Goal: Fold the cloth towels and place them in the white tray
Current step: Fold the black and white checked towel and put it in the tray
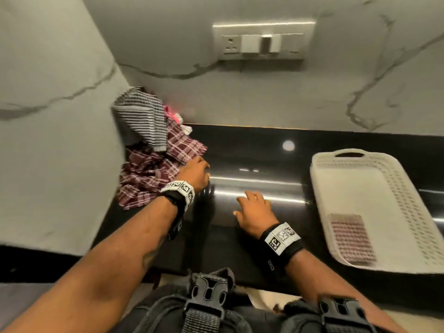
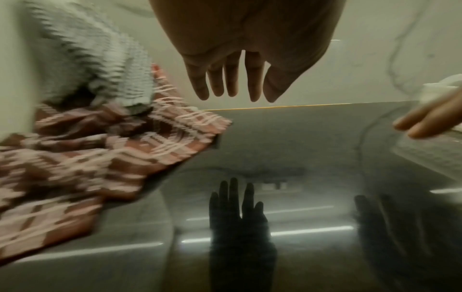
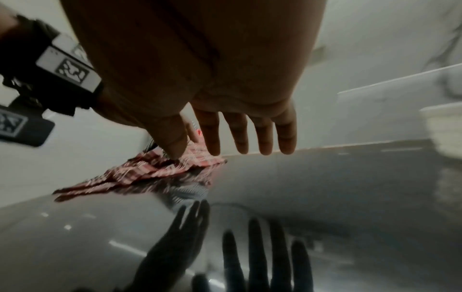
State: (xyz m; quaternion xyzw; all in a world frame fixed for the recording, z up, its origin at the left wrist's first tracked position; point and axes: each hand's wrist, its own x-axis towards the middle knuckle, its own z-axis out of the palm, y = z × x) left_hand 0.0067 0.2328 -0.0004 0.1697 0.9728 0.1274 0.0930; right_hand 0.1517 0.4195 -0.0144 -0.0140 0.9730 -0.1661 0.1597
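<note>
Progress check: one folded towel [image 1: 351, 237] already down flat in the white tray [image 1: 406, 205], near corner, pinkish-brown weave, rest of tray floor bare. Tray sitting on the black counter [image 1: 252, 150] at the right side, well apart from the pile.

Left to do — the whole heap in the back-left corner against the marble wall [image 1: 240, 99]: maroon plaid towel [image 1: 153, 174] sprawled unfolded on the counter, grey striped towel [image 1: 141, 118] crumpled on top and leaning on the wall, a bit of pink cloth [image 1: 171, 114] poking out behind. At least three still unfolded; exact count hidden in the heap.

Left hand [image 1: 195, 173] at the right edge of the plaid towel, hovering over or just touching the cloth — contact unclear from the head view. Left wrist view: fingers [image 2: 253, 85] straight, slightly spread, pointing toward the wall, nothing pinched. Blurred, so probably mid-reach.

Right hand [image 1: 254, 210] over bare counter between pile and tray, holding nothing. Right wrist view: fingers [image 3: 240, 134] extended and spread, palm down, reflections visible on the glossy surface below.

Judged stage: early, roughly one towel done, next pick about to start, plaid towel the likely target. Next need: grab a corner or edge, pull clear of the striped one resting on it, spread on the open counter middle, fold, carry right. Risk: dragging the striped towel along.
</note>
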